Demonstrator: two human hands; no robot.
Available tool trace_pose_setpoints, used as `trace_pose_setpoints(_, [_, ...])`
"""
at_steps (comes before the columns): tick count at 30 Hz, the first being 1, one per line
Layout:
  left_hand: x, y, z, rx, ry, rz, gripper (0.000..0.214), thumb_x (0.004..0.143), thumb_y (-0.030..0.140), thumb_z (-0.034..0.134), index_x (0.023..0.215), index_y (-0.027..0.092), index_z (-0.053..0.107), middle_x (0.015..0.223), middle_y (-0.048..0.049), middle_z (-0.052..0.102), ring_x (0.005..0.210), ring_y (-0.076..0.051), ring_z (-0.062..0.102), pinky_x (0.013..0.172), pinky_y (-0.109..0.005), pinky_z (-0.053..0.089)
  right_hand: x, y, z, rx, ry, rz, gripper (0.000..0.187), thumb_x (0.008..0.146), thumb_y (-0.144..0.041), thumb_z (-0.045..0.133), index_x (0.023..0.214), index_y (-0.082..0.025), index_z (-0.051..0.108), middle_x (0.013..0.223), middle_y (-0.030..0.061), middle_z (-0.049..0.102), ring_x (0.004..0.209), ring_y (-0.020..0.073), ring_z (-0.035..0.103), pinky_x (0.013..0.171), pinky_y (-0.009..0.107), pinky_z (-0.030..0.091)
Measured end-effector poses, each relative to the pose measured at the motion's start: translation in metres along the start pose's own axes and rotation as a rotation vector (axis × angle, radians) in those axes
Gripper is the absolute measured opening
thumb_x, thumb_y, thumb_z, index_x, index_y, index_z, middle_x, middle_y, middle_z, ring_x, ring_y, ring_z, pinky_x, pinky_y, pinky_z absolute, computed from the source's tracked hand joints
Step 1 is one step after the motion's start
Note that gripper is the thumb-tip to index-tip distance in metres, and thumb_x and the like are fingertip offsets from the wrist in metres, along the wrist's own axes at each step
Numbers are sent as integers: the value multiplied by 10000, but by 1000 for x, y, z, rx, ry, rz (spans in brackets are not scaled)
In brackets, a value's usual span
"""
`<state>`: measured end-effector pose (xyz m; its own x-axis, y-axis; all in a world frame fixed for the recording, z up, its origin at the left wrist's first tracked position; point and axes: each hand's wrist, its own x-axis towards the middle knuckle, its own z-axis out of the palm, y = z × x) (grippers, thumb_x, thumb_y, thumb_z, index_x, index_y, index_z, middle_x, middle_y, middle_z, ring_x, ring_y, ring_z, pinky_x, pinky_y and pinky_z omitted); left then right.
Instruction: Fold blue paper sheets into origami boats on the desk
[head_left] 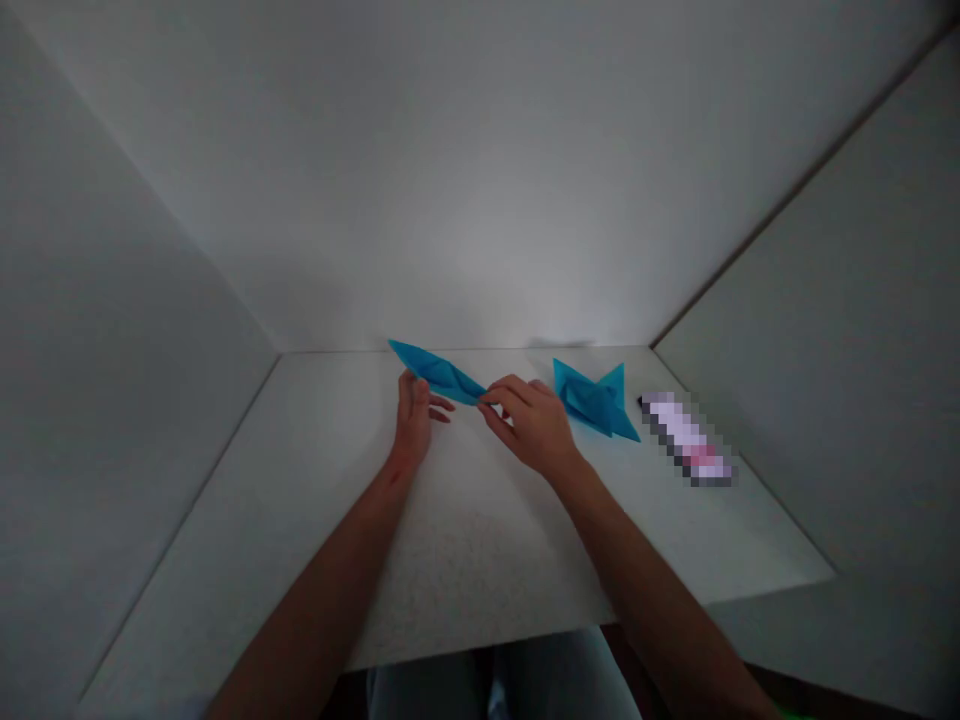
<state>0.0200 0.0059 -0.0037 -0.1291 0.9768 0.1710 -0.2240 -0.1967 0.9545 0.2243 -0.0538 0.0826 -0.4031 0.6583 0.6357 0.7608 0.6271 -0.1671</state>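
A long, narrow piece of folded blue paper [439, 372] spans the space between my hands, raised above the white table [480, 530]. My right hand [529, 425] pinches its near end between the fingers and thumb. My left hand [414, 420] holds its middle section between the raised thumb and the fingers. Just beyond my right hand, a second blue paper fold [596, 400] with pointed corners lies on the table, not touching either hand.
A pixelated, obscured long object [686, 438] lies right of the second fold, and its kind cannot be told. White walls [480, 170] rise behind and on both sides of the table. My legs show below the near edge.
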Motion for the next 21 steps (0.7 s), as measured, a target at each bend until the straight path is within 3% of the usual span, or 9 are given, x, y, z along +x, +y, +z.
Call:
trace_pose_setpoints(3, [2,-5,-1,14,13,-1,855,896,812,733,1507,304,418,1166,-75,729,831,-200,745,651,-297,613,-3,6,37,92,-38,-127,131,1085,-284,637,996,-226,714,1031,61,786,836,169,685,788,356,458])
trace_pose_setpoints(6, [4,-8,-1,82,1,30,749,907,686,792,1464,291,484,1152,-72,748,923,-208,732,789,-325,624,-16,15,58,327,-51,-171,148,1069,-375,670,1037,-244,729,1057,70,745,894,189,675,800,357,482])
trace_pose_setpoints(10, [4,-7,-1,175,-65,30,436,1023,582,662,1320,264,635,1077,-64,759,865,-205,699,788,-344,608,-25,25,67,663,-8,70,361,1056,-594,644,1178,-276,763,1075,85,641,852,208,601,705,353,499])
trace_pose_setpoints(14, [3,-5,-2,225,-147,42,413,1054,571,633,1325,266,696,1076,-76,764,880,-223,716,765,-346,602,-20,33,69,701,68,379,384,1038,-628,640,1061,-269,776,975,55,585,751,187,512,649,341,454])
trace_pose_setpoints(18, [0,-1,-3,263,-265,67,535,1042,603,665,1469,279,655,1104,-85,761,874,-213,719,727,-324,599,-16,35,73,699,71,447,329,1009,-571,683,956,-256,761,862,25,571,734,183,501,682,339,436])
trace_pose_setpoints(21, [-2,3,-3,307,-354,97,522,1028,609,686,1418,262,694,1084,-79,759,852,-194,705,722,-302,592,-17,37,78,741,39,517,331,983,-576,697,929,-252,736,763,-8,554,709,178,493,685,332,416])
